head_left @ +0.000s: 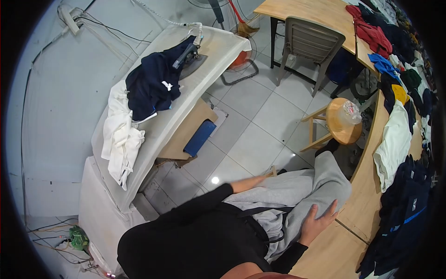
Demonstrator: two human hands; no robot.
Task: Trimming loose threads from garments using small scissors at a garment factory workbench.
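Observation:
My right hand (318, 224) lies on the grey sweatpants (320, 195) over my leg, its fingers spread and nothing in it. Beside my other thigh, my left hand (249, 184) stretches out from a black sleeve; its fingertips are too unclear to read, and I see nothing held. Just past it a small piece of light wood (271, 172) shows. On the white-covered ironing table (204, 60) to the left lies a dark navy garment (153, 79), with an iron (188, 58) standing at its far end. White garments (121, 135) hang over the near side of that table.
A wooden stool (337, 118) carries a clear plastic bag (349, 113). Along the right, a curved wooden table (367, 204) bears piled clothes, among them a white garment (392, 144) and dark navy ones (399, 218). Farther off stands a grey chair (312, 39). Cardboard (188, 130) sits under the ironing table.

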